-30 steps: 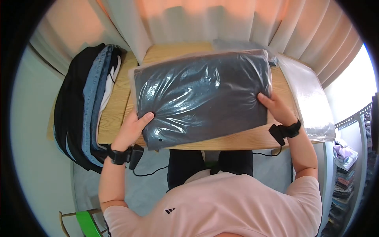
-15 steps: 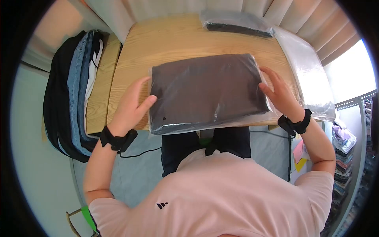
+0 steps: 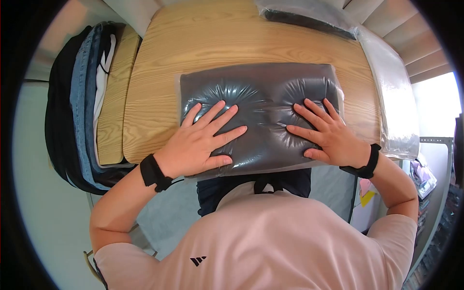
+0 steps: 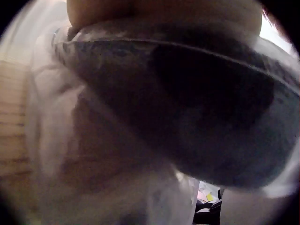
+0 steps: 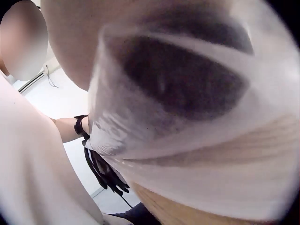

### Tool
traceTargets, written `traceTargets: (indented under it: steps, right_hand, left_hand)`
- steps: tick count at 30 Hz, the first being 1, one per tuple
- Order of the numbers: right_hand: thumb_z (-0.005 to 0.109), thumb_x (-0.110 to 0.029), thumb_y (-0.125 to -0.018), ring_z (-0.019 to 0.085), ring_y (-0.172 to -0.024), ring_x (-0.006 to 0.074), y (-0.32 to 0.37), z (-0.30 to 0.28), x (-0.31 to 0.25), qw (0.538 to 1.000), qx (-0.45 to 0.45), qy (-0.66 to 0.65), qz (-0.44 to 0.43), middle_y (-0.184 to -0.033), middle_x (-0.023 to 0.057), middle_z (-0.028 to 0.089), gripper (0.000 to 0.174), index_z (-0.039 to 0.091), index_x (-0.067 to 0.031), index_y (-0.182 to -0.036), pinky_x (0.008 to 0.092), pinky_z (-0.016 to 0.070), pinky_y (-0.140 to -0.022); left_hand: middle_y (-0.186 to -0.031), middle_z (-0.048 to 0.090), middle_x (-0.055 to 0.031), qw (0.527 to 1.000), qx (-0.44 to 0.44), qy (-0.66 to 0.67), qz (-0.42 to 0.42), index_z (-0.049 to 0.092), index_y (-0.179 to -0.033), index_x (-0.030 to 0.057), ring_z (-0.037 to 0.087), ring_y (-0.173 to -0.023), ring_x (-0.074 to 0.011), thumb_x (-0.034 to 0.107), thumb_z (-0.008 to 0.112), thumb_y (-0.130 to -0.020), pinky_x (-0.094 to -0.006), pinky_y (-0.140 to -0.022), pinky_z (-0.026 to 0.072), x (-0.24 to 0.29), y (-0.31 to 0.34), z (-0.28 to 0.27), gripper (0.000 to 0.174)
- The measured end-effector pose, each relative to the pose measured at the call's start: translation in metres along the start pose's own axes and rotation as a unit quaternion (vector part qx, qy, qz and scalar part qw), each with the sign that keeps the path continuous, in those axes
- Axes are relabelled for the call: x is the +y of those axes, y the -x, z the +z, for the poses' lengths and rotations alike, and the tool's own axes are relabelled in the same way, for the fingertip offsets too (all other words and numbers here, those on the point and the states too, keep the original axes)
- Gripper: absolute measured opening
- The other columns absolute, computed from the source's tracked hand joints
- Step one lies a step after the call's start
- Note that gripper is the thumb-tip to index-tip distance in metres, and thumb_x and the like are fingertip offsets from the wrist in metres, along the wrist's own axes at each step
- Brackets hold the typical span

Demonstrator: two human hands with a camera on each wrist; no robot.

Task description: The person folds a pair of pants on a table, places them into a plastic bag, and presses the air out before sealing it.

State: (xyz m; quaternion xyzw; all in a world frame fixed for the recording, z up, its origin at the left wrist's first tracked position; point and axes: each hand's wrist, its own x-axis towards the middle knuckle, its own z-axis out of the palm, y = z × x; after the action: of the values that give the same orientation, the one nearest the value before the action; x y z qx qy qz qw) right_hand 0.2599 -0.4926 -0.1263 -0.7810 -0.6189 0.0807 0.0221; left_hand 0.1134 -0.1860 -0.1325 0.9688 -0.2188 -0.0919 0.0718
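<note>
A dark folded garment [image 3: 270, 87] in a clear plastic bag [image 3: 340, 89] lies at the front edge of the wooden table. My left hand [image 3: 200, 142] presses flat on its left half, fingers spread, the thumb near the front edge. On the right half my right hand [image 3: 333, 137] presses down likewise with straight, spread fingers. The film wrinkles outward from both sets of fingertips. Close up in the left wrist view, the dark garment [image 4: 126, 93] bulges under cloudy film. In the right wrist view the bag's end [image 5: 117, 126] puckers around the dark cloth.
Clothes in black, denim blue and white [image 3: 79, 111] are piled at the table's left. A second bagged dark item [image 3: 309, 21] lies at the back right of the wooden table [image 3: 159, 58]. Clear plastic bags [image 3: 394, 96] are stacked along the right edge.
The bagged garment was held up by its sides, then came down to the table's front. Both hands have moved from its sides onto its top and press with spread fingers.
</note>
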Motion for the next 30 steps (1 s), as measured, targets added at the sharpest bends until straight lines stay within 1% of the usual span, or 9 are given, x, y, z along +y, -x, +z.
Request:
traceTargets:
  steps: [13,22,24,25,26,27,28,29,30]
  right_hand:
    - [0.051,-0.046,-0.087,0.023,-0.137,0.0328,-0.006,-0.005,0.0,0.999,-0.028,-0.026,0.013,-0.148,0.0107,0.028,0.052,0.044,-0.029,-0.136,0.06,0.0155,-0.107]
    - [0.047,-0.044,-0.09,0.02,-0.138,0.0331,0.0,0.002,0.0,1.0,0.025,0.016,-0.006,-0.149,0.0113,0.025,0.053,0.039,-0.0236,-0.139,0.0556,0.0135,-0.109]
    - [0.051,-0.043,-0.089,0.018,-0.139,0.0316,0.001,-0.003,0.002,0.998,0.004,-0.067,-0.008,-0.15,0.0098,0.024,0.056,0.038,-0.021,-0.14,0.0543,0.0125,-0.11]
    - [0.055,-0.039,-0.089,0.023,-0.139,0.0276,0.003,-0.013,0.003,0.996,0.014,-0.086,-0.011,-0.147,0.0087,0.031,0.055,0.041,-0.0175,-0.138,0.0469,0.0201,-0.11]
    - [0.055,-0.039,-0.089,0.023,-0.139,0.0276,0.007,-0.027,0.004,0.997,0.025,-0.067,-0.007,-0.147,0.0087,0.031,0.055,0.041,-0.0175,-0.138,0.0469,0.0201,-0.11]
    - [0.056,-0.037,-0.09,0.03,-0.135,0.0258,0.013,-0.043,0.007,0.973,-0.015,-0.225,0.048,-0.144,0.0076,0.037,0.052,0.043,-0.0169,-0.136,0.0426,0.0254,-0.108]
    - [0.056,-0.034,-0.091,0.037,-0.131,0.0239,0.02,-0.055,0.011,0.918,-0.053,-0.379,0.1,-0.14,0.0064,0.043,0.048,0.045,-0.0163,-0.135,0.0382,0.0308,-0.106]
    - [0.053,-0.029,-0.094,0.048,-0.12,0.0198,0.026,-0.063,0.02,0.93,-0.034,-0.347,0.113,-0.131,0.0066,0.052,0.042,0.05,-0.0108,-0.131,0.0314,0.0376,-0.1]
    - [0.053,-0.029,-0.094,0.048,-0.12,0.0198,0.03,-0.069,0.029,0.933,-0.021,-0.339,0.116,-0.131,0.0066,0.052,0.042,0.05,-0.0108,-0.131,0.0314,0.0376,-0.1]
  left_hand:
    - [-0.152,0.021,-0.0099,1.0,-0.012,0.027,-0.011,0.041,-0.139,0.0265,0.017,-0.14,-0.0315,0.055,0.049,-0.085,-0.0569,-0.107,0.0137,-0.001,-0.005,-0.001,0.062]
    - [-0.152,0.019,-0.0119,0.999,0.041,0.001,0.009,0.035,-0.142,0.0207,0.015,-0.14,-0.0323,0.048,0.049,-0.088,-0.0551,-0.109,0.0116,0.0,0.001,0.004,0.062]
    - [-0.151,0.021,-0.0136,0.998,0.058,0.006,0.018,0.037,-0.141,0.0178,0.015,-0.14,-0.0324,0.045,0.053,-0.086,-0.0545,-0.11,0.0103,0.001,0.005,-0.002,0.063]
    - [-0.15,0.024,-0.0132,0.998,0.059,0.032,0.015,0.039,-0.139,0.0165,0.017,-0.14,-0.032,0.044,0.057,-0.085,-0.0541,-0.11,0.0126,0.0,0.009,-0.004,0.064]
    - [-0.148,0.028,-0.0127,0.996,0.059,0.058,0.014,0.041,-0.138,0.0153,0.02,-0.139,-0.0316,0.044,0.06,-0.083,-0.0538,-0.11,0.0148,-0.001,0.016,-0.007,0.065]
    - [-0.148,0.029,-0.0131,0.995,0.058,0.086,0.006,0.042,-0.137,0.0136,0.02,-0.139,-0.0321,0.044,0.063,-0.08,-0.0541,-0.11,0.0148,0.0,0.025,-0.009,0.068]
    - [-0.147,0.03,-0.0136,0.992,0.055,0.114,-0.001,0.043,-0.136,0.0119,0.02,-0.139,-0.0327,0.045,0.067,-0.076,-0.0543,-0.11,0.0149,0.003,0.036,-0.008,0.072]
    - [-0.147,0.03,-0.0135,0.987,0.067,0.143,-0.021,0.043,-0.136,0.0122,0.021,-0.138,-0.0328,0.046,0.069,-0.074,-0.0544,-0.11,0.0156,0.009,0.047,-0.006,0.075]
    - [-0.147,0.03,-0.0135,0.981,0.077,0.174,-0.04,0.044,-0.136,0.0125,0.022,-0.138,-0.0329,0.047,0.071,-0.071,-0.0545,-0.11,0.0162,0.016,0.056,-0.004,0.078]
